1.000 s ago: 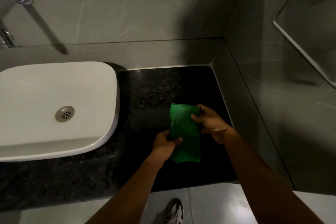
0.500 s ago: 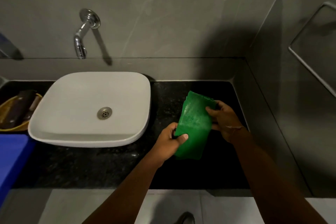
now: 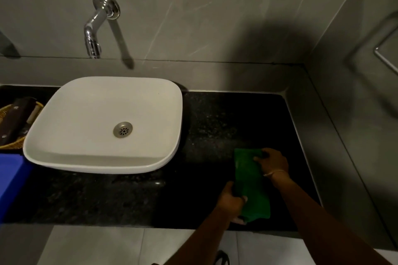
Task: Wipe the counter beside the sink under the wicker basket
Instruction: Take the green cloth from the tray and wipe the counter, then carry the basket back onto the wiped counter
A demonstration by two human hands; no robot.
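So both hands are on the green cloth (image 3: 251, 185) right now: the left hand (image 3: 231, 201) is pinching its near end and the right hand (image 3: 271, 161) is gripping the far end, at about 4 o'clock from the white basin (image 3: 103, 123) on the black granite counter (image 3: 215, 127). Thing is, the wicker basket (image 3: 13, 127) is way over at 9 o'clock, tucked against the basin with dark bottles in it. My worry: lifting it one-handed could tip those bottles out, or it gets bumped into the basin. There's also a blue bin (image 3: 10, 180) just beside it crowding the space, so the cloth might miss the patch underneath.
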